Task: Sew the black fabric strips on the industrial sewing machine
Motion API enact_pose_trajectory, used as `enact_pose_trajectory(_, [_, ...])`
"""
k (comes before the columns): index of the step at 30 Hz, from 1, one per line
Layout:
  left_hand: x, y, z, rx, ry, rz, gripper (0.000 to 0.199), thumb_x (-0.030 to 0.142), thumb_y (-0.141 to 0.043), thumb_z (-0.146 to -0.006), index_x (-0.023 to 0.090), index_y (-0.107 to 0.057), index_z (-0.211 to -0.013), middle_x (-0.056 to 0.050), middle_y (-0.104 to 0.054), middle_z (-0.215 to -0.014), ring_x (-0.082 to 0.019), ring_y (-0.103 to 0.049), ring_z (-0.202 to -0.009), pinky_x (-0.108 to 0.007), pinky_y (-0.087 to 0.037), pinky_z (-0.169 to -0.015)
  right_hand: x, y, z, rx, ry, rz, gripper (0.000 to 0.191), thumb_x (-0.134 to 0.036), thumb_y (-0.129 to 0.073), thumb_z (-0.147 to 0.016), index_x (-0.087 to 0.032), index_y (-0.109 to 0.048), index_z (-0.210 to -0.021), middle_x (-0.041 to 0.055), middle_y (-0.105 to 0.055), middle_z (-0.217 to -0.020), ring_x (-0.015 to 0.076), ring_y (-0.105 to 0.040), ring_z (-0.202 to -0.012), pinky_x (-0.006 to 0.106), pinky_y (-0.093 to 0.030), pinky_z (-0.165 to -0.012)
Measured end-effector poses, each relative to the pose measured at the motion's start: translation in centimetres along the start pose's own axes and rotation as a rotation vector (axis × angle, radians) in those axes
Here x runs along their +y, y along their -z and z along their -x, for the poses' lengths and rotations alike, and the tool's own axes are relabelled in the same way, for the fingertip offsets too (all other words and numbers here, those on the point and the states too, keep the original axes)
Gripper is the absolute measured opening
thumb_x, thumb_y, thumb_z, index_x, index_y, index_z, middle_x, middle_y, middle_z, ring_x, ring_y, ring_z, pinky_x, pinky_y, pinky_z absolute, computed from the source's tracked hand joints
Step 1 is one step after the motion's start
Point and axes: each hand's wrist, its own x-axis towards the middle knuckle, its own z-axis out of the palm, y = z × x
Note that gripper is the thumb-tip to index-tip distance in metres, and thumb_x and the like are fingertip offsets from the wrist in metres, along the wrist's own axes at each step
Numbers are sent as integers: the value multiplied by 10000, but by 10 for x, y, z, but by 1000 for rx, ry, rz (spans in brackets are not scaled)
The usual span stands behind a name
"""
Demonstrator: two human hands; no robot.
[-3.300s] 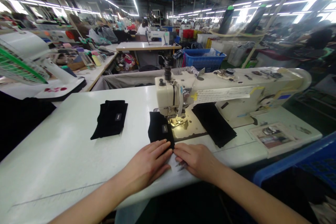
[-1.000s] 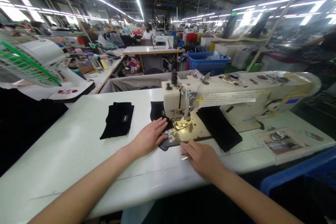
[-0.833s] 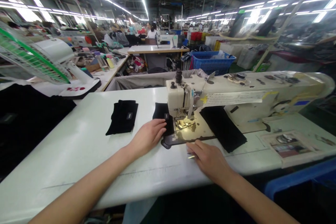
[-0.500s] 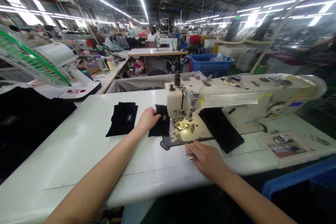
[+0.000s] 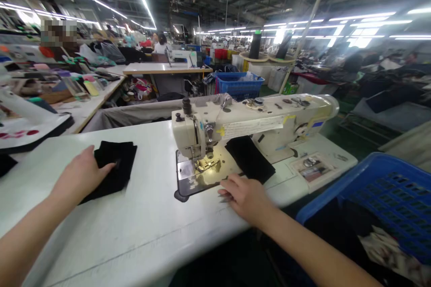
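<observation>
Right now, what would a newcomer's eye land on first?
Probably the pale sewing machine near the middle of the view, with a warm glow under its head. Next, the left hand on the black cloth pieces at the left of the white table, and the right hand in front of the machine. A large blue basket also stands out at lower right.

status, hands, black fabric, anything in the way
Left hand at left black pile, thumb over top. Right hand gripping small metal tool. Machine head between that and right black pile.
</observation>
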Motion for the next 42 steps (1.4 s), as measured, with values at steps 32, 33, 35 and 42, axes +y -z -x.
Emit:
enact_pose_trajectory(32, [210,17,145,-878,435,1632,309,304,-771,-781,162,-704,-1047,-92,-759,-1015,-211,-723,-858,-316,-573,-828,-12,51,13,57,-492,-1115,409,-540,-664,-838,-194,-700,-1053,76,-743,-960,230,-696,-901,339,-557,-775])
enact_pose_trajectory(33, [204,16,147,-837,458,1640,304,308,-761,-791,158,-701,-1049,-95,-757,-1026,-209,-722,-853,-321,-574,-834,-19,40,19,-59,-503,-1182,385,-526,-672,-829,-189,-697,-1012,63,-731,-913,217,-685,-853,318,-544,-741])
enact_pose_trajectory(35, [190,15,146,-765,481,1633,307,291,-754,-790,154,-696,-1058,-94,-755,-1032,-205,-719,-845,-318,-575,-824,-35,20,31,-198,-552,-1261,316,-496,-671,-820,-187,-668,-886,18,-674,-773,181,-635,-719,285,-502,-669])
enact_pose_trajectory(42, [154,32,101,-959,300,1230,361,303,-849,-687,164,-754,-1007,-63,-762,-968,-176,-691,-877,-277,-526,-841,-58,-11,45,-280,-629,-1221,299,-458,-684,-732,-192,-555,-692,-29,-502,-646,152,-502,-653,267,-417,-638])
